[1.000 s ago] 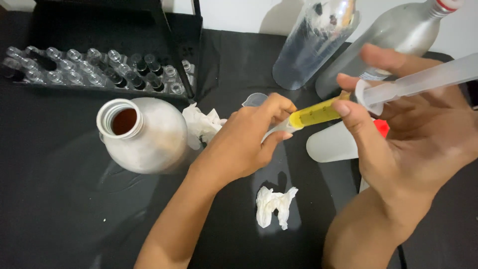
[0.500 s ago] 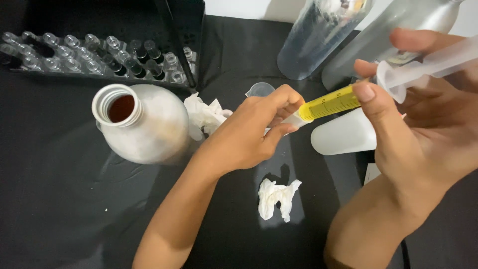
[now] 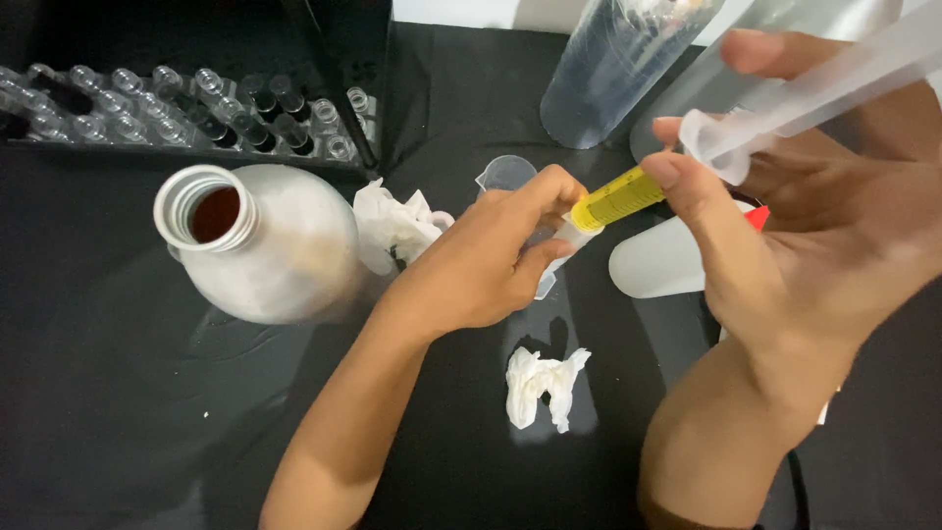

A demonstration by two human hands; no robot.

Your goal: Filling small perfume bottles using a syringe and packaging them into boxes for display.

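Observation:
My right hand grips a large clear syringe filled with yellow liquid, its plunger drawn far back toward the upper right. The syringe tip points down-left into a small clear vial pinched between thumb and fingers of my left hand. Most of the vial is hidden by my fingers. Behind my left hand stands a small clear measuring cup.
An open metal bottle with dark liquid stands at left. A black rack of small vials lines the back. Crumpled tissues lie on the black cloth. A white cylinder and two tall clear bottles stand at right.
The view has shifted slightly; both hands with syringe and vial stay together, and the syringe's yellow column looks shorter than before.

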